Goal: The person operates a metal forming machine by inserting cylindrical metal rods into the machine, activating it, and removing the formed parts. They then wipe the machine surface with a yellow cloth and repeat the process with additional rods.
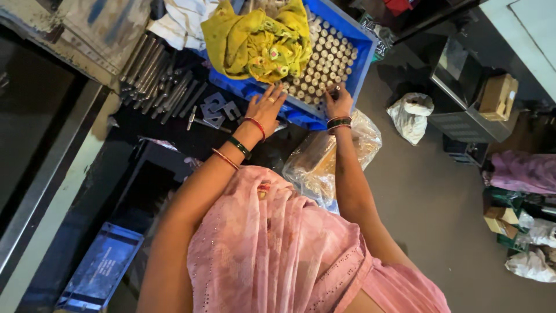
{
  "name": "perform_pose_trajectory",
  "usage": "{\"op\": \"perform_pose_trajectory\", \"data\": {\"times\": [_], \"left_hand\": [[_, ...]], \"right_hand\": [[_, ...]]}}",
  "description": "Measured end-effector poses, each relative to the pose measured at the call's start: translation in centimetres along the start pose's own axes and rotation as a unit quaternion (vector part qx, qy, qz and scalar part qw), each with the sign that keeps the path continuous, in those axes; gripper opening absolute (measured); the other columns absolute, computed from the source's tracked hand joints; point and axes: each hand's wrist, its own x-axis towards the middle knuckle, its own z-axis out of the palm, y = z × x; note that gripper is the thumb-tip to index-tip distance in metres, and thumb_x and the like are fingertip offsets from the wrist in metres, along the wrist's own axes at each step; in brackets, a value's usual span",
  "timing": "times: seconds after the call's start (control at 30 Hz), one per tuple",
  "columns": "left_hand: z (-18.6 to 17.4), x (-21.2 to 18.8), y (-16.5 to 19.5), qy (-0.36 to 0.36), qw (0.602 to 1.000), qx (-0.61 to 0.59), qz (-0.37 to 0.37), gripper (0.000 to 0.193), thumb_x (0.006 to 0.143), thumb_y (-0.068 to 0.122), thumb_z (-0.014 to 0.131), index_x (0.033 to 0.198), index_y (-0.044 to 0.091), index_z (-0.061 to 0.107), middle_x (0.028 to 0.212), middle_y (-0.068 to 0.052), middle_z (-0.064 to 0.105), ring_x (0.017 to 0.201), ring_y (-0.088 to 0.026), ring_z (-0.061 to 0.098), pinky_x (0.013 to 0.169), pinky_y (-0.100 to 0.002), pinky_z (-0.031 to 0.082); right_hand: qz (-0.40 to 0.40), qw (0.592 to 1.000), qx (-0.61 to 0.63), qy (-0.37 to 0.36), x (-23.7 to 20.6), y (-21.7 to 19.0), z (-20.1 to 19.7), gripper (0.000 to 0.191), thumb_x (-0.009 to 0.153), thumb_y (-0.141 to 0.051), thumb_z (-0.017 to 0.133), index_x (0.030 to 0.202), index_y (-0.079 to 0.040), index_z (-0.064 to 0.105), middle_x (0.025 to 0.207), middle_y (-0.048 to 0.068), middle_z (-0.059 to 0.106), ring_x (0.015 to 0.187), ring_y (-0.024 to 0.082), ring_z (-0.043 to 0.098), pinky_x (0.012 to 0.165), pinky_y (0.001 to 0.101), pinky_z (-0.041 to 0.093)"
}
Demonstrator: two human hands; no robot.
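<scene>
A blue plastic crate (364, 65) holds several small metal cylinders (324, 64) stood upright in rows, with a yellow cloth (258, 40) bunched over its left part. My left hand (266, 107) rests with spread fingers on the crate's near edge, close to the cylinders. At the same edge, further right, the fingertips of my right hand (339, 103) pinch around one small cylinder. Both wrists wear bangles. A pink scarf covers my chest below.
Long metal rods (153, 75) and flat metal brackets (217, 110) lie on the dark bench left of the crate. A clear plastic bag (315, 165) sits below the crate. Another blue tray (101, 269) lies low left. A white bag (411, 116) and cardboard boxes (499, 95) stand right.
</scene>
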Motion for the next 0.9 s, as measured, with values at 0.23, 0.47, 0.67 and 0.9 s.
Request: {"op": "perform_pose_trajectory", "data": {"times": [0.23, 0.47, 0.67, 0.9], "left_hand": [[-0.2, -2.4, -2.3, 0.070, 0.992, -0.095, 0.036, 0.069, 0.082, 0.017, 0.076, 0.145, 0.006, 0.049, 0.160, -0.016, 0.038, 0.145, -0.036, 0.038, 0.111, -0.050, 0.040], [-3.1, -10.8, -9.8, 0.295, 0.918, -0.246, -0.100, 0.037, 0.092, 0.004, 0.067, 0.128, 0.008, 0.066, 0.122, -0.016, 0.070, 0.112, -0.034, 0.066, 0.098, -0.043, 0.052], [-3.2, -17.5, -11.7, 0.362, 0.861, -0.296, -0.199, 0.024, 0.093, 0.001, 0.067, 0.115, 0.009, 0.070, 0.103, -0.009, 0.076, 0.090, -0.022, 0.074, 0.084, -0.035, 0.059], [-2.9, -24.4, -12.5, 0.391, 0.845, -0.299, -0.208, 0.027, 0.090, -0.002, 0.064, 0.114, 0.007, 0.069, 0.103, -0.011, 0.072, 0.091, -0.024, 0.072, 0.081, -0.034, 0.058]], "right_hand": [[0.000, 0.998, 0.020, 0.067, -1.5, 0.3, 0.5, 0.018, 0.079, -0.011, 0.084, 0.093, -0.006, 0.075, 0.081, 0.009, 0.077, 0.072, 0.015, 0.073, 0.070, 0.0308, 0.059], [-0.172, 0.977, -0.008, 0.127, -2.8, -5.6, 3.3, 0.007, 0.086, -0.005, 0.076, 0.089, -0.009, 0.072, 0.078, 0.006, 0.068, 0.061, 0.018, 0.061, 0.056, 0.0326, 0.049], [-0.319, 0.906, 0.014, -0.278, -9.5, -12.6, 14.9, 0.020, 0.077, -0.012, 0.080, 0.091, -0.005, 0.068, 0.097, 0.019, 0.065, 0.091, 0.041, 0.062, 0.076, 0.0468, 0.052], [-0.352, 0.846, -0.161, -0.366, -12.3, -14.5, 19.9, 0.037, 0.063, -0.021, 0.085, 0.090, -0.004, 0.067, 0.094, 0.020, 0.066, 0.089, 0.043, 0.062, 0.079, 0.0524, 0.051]]}}
